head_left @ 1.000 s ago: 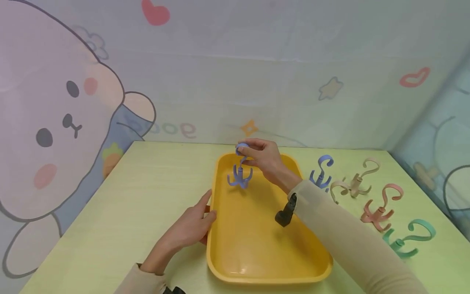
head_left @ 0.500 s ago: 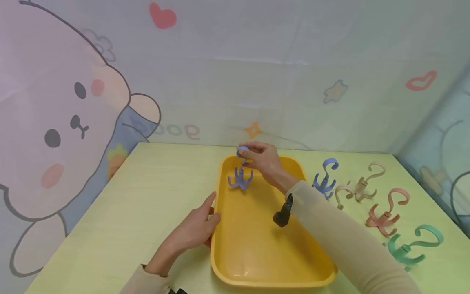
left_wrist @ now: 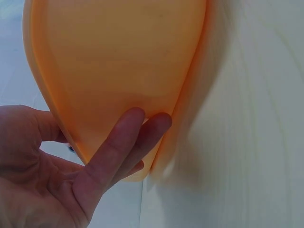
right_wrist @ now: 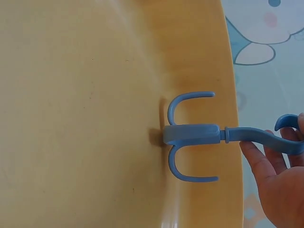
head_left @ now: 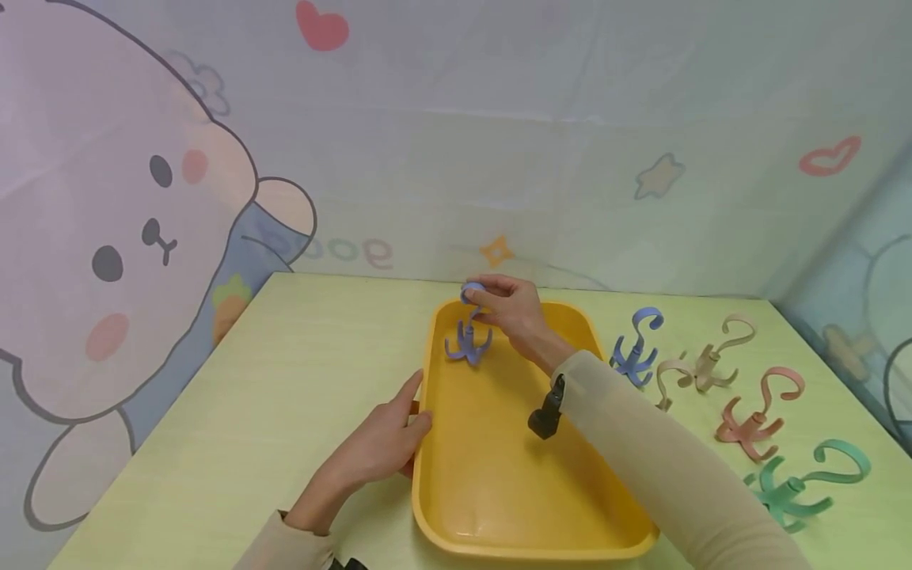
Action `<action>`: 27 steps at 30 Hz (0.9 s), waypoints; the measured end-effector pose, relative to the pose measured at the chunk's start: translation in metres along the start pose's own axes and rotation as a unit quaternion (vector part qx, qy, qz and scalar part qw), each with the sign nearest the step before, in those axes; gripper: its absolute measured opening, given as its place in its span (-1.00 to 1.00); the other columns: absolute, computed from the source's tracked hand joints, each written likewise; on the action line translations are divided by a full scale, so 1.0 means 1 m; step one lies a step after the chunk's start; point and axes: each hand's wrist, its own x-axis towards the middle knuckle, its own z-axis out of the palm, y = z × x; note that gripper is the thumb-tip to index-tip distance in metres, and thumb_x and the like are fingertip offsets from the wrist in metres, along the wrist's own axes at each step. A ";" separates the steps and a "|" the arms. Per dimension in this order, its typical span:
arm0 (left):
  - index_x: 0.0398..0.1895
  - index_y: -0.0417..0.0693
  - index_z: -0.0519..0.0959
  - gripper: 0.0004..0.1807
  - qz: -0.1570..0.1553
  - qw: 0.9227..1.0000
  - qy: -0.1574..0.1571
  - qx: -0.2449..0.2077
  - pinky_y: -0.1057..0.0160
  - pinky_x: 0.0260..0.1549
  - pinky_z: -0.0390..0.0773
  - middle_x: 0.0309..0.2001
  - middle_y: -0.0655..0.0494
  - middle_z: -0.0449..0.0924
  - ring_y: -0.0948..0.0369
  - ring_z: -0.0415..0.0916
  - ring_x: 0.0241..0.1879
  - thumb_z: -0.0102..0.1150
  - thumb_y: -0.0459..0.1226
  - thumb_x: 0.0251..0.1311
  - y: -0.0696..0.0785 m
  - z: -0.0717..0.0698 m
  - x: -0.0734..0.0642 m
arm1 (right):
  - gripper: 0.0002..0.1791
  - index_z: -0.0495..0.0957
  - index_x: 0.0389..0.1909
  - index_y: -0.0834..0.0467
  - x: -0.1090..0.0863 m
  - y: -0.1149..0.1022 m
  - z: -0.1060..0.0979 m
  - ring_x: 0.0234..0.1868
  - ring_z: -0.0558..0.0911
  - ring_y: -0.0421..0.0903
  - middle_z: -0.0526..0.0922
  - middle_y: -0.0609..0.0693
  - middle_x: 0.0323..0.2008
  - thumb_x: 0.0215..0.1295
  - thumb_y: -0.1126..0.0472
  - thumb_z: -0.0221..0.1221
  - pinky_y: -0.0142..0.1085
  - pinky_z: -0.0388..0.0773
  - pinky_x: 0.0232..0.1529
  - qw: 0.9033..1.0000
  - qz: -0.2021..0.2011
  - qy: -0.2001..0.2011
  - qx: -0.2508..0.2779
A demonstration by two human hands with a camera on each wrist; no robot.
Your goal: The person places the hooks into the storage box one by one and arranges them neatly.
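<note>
A yellow tray (head_left: 527,550) lies in front of me. My left hand (head_left: 378,443) holds its left side; in the left wrist view the fingers (left_wrist: 114,152) lie along the outer wall and the thumb goes over the rim, its tip hidden. At the far end, my right hand (head_left: 518,313) pinches a blue claw hook (head_left: 467,342) by its curled top. The right wrist view shows that hook's body (right_wrist: 192,134), prongs up, low over the tray floor, its shadow close beneath.
Right of the tray, other claw hooks stand on the table (head_left: 335,340): a blue hook (head_left: 634,362), a beige hook (head_left: 705,368), a pink-red hook (head_left: 750,431) and a green hook (head_left: 787,499). Another beige hook (head_left: 664,380) is partly hidden by the right sleeve. A patterned cloth (head_left: 513,142) hangs behind.
The head view has shifted slightly, so the whole scene sits further right. Both hands keep their holds, and the blue hook stays at the tray's far end.
</note>
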 end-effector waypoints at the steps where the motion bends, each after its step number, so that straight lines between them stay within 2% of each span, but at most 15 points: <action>1: 0.75 -0.09 -0.14 -0.22 0.001 1.000 0.000 0.001 0.12 -0.45 0.77 0.40 -0.37 0.46 0.08 0.73 -0.52 -0.11 -0.22 0.60 0.000 0.000 0.000 | -0.59 0.63 0.26 0.35 0.000 0.000 0.000 -0.11 0.77 -0.18 0.80 -0.10 -0.15 0.44 0.31 0.31 -0.13 0.79 0.04 1.000 -0.002 0.000 -0.001; 6: 0.76 -0.07 -0.14 -0.22 0.009 1.000 -0.006 0.006 0.12 -0.45 0.77 0.40 -0.38 0.46 0.07 0.73 -0.53 -0.12 -0.22 0.60 0.002 0.002 0.002 | -0.61 0.65 0.23 0.32 -0.001 0.001 -0.001 -0.08 0.77 -0.18 0.81 -0.07 -0.12 0.44 0.31 0.31 -0.14 0.78 0.06 1.000 -0.010 0.002 -0.012; 10: 0.76 -0.05 -0.15 -0.22 0.012 1.000 -0.012 0.004 0.10 -0.45 0.77 0.41 -0.39 0.45 0.06 0.74 -0.52 -0.13 -0.22 0.60 0.002 0.003 0.003 | -0.64 0.68 0.21 0.28 -0.002 0.003 -0.003 0.05 0.76 0.02 0.81 0.01 -0.06 0.45 0.28 0.32 -0.11 0.76 0.11 1.000 -0.011 0.006 -0.023; 13: 0.76 -0.05 -0.16 -0.22 0.014 1.000 -0.015 0.002 0.09 -0.46 0.77 0.42 -0.39 0.44 0.06 0.74 -0.51 -0.13 -0.22 0.60 0.002 0.004 0.003 | -0.63 0.67 0.21 0.28 -0.002 0.005 -0.004 0.07 0.76 0.03 0.81 0.05 -0.01 0.44 0.27 0.33 -0.09 0.75 0.14 1.000 -0.012 0.010 -0.026; 17: 0.76 -0.04 -0.16 -0.22 0.014 1.000 -0.014 0.003 0.10 -0.46 0.77 0.41 -0.39 0.44 0.06 0.74 -0.52 -0.13 -0.21 0.61 0.004 0.004 0.003 | -0.59 0.65 0.25 0.29 -0.005 0.005 -0.005 0.00 0.76 -0.13 0.78 0.14 0.09 0.44 0.26 0.33 -0.06 0.73 0.18 0.999 -0.015 0.009 -0.031; 19: 0.76 -0.04 -0.16 -0.22 0.015 1.000 -0.016 0.000 0.09 -0.46 0.77 0.41 -0.40 0.44 0.05 0.74 -0.51 -0.13 -0.21 0.60 0.004 0.004 0.003 | -0.59 0.66 0.25 0.25 -0.006 0.003 -0.005 0.02 0.76 -0.13 0.75 0.18 0.15 0.43 0.25 0.33 -0.06 0.71 0.22 0.999 -0.012 0.007 -0.037; 27: 0.76 -0.02 -0.20 -0.21 0.006 1.000 -0.013 -0.012 0.10 -0.46 0.78 0.41 -0.40 0.44 0.02 0.75 -0.51 -0.14 -0.22 0.61 -0.001 -0.001 0.001 | -0.51 0.62 0.33 0.21 -0.013 -0.007 -0.006 0.21 0.70 0.02 0.68 0.20 0.27 0.40 0.26 0.35 -0.05 0.63 0.33 0.997 -0.019 -0.032 -0.072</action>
